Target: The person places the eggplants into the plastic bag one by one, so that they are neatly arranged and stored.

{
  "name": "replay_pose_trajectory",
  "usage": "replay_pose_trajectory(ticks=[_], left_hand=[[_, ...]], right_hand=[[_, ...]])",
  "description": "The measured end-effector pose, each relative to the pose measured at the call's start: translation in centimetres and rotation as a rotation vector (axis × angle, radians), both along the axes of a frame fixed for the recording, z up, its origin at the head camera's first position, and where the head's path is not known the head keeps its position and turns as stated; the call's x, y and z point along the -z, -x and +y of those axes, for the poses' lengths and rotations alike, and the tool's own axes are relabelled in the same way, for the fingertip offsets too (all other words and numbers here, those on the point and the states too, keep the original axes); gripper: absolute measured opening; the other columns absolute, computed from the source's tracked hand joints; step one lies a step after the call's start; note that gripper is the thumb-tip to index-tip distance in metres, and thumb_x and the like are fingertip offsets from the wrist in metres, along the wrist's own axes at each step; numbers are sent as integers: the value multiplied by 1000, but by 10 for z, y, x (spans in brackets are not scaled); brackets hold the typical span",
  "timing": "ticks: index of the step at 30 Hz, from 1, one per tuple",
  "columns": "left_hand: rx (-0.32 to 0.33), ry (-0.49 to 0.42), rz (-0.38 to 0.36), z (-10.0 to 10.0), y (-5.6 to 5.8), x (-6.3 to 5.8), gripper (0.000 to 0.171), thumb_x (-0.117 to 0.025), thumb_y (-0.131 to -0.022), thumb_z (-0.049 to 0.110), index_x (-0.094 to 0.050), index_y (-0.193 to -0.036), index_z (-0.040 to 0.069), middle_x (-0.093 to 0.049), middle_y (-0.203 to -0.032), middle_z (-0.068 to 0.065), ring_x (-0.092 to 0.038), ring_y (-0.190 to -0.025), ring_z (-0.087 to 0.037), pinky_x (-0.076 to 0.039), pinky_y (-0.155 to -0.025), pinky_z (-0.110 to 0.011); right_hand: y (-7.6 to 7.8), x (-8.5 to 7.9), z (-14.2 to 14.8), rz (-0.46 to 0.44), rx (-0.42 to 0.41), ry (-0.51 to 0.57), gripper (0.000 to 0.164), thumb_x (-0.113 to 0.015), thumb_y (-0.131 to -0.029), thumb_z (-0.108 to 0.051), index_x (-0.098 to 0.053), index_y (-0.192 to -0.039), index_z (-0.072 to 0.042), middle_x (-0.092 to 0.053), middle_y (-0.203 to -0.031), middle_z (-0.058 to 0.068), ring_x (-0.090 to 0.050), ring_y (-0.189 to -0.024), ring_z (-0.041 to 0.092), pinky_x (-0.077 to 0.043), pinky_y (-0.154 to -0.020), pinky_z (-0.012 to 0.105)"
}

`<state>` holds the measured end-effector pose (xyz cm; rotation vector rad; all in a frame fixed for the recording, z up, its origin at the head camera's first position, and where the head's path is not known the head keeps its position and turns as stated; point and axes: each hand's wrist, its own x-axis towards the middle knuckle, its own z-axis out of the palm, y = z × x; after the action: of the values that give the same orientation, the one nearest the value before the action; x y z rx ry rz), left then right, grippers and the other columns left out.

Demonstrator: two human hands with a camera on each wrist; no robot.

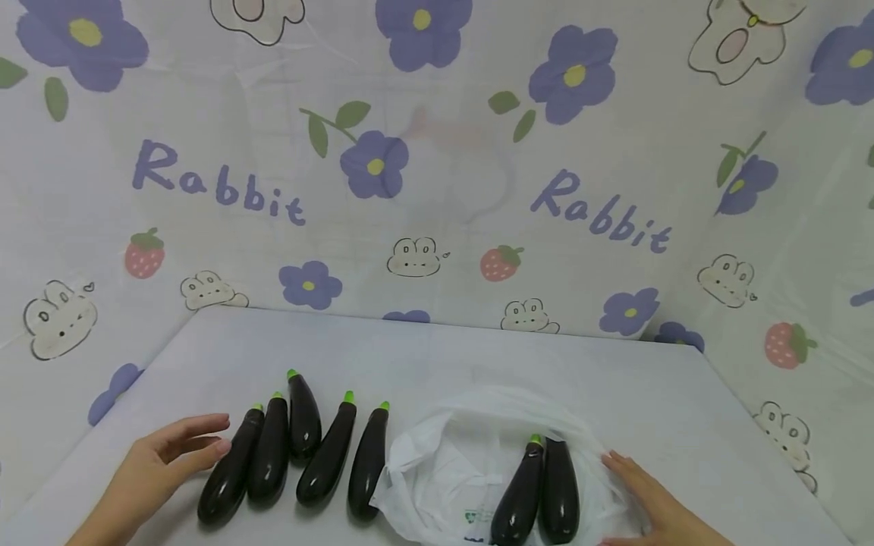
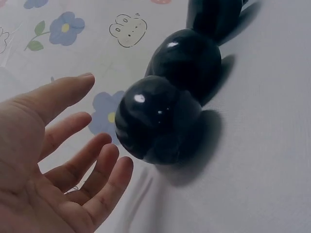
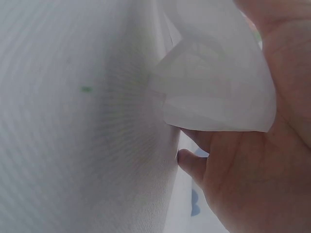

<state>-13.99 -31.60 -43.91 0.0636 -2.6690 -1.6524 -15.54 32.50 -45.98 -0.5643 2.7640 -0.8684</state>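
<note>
My left hand [image 1: 153, 470] is beside the leftmost eggplant [image 1: 231, 469], fingers loosely bent and spread from the thumb. In the left wrist view a gap shows between the fingers [image 2: 124, 167] and that eggplant's glossy round end [image 2: 158, 121]. A white plastic bag [image 1: 437, 455] lies with its mouth spread wide. Two eggplants rest inside it, one with a green stem [image 1: 519, 493] and one beside it [image 1: 560, 493]. At the bag's right side my right hand [image 1: 655, 500] has its fingers extended, and the right wrist view shows thin white plastic [image 3: 218, 92] against the palm.
Several more dark eggplants [image 1: 269, 455] with bright green stems lie in a row between my left hand and the bag. The white table [image 1: 546, 356] ends at a cloth backdrop [image 1: 437, 189] printed with flowers, rabbits and strawberries.
</note>
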Motion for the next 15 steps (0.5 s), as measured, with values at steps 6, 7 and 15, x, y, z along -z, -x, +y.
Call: replay_pose_trajectory(ticks=[6,7,15], left_hand=[[28,-80,-6,0,0,5,56,-67,-95,34,-52,-141,6,-55,-137,-15,-65,-104,-12,-54,-81,-30],[29,-83,-5,-1,0,6,57,-67,-95,34,-52,-142,6,-54,-138,-15,-65,-104,-12,-54,-81,-30],[45,-85,-2,-2,1,6,58,-68,-95,33,-51,-143,6,-53,-139,-16,-64,-105,-12,-54,-82,-29]], right_hand=[[0,0,0,11,-6,-3,99,-85,-76,-32,-29,-148,5,-24,-148,38,-18,-132,62,-22,-94,77],[0,0,0,11,-5,-7,99,-85,-75,-32,-29,-148,5,-25,-148,38,-18,-132,62,-22,-94,77],[1,1,-1,-11,17,-26,101,-85,-74,-34,-29,-148,5,-24,-148,38,-18,-132,61,-21,-95,77]])
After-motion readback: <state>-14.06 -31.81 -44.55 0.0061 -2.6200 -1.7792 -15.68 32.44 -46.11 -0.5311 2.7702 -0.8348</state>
